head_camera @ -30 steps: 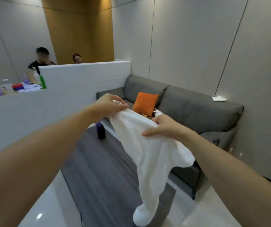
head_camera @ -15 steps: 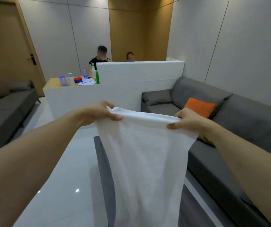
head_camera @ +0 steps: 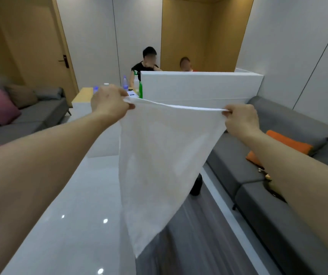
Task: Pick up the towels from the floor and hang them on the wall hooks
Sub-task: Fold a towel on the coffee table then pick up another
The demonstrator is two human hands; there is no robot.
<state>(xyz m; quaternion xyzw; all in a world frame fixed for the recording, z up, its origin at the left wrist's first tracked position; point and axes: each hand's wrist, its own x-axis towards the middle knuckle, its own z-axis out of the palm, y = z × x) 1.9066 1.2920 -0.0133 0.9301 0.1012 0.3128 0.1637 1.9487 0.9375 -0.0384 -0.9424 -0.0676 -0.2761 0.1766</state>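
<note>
In front of us, one white towel (head_camera: pixel 159 159) hangs in the air above the glossy grey floor (head_camera: pixel 70 225). We pinch its top corners, left hand (head_camera: pixel 109 104) and right hand (head_camera: pixel 240 120), fingers curled tight. Two grey sofas, left (head_camera: pixel 36 118) and right (head_camera: pixel 258 175), one white partition (head_camera: pixel 198 86), two people behind.

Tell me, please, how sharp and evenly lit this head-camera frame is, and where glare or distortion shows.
Head view: the towel, stretched between left hand and right hand, is nearly blown out white; the rug is streaked by motion blur; ceiling lights glint on the glossy floor; wide-angle distortion bends the wall lines.
</note>
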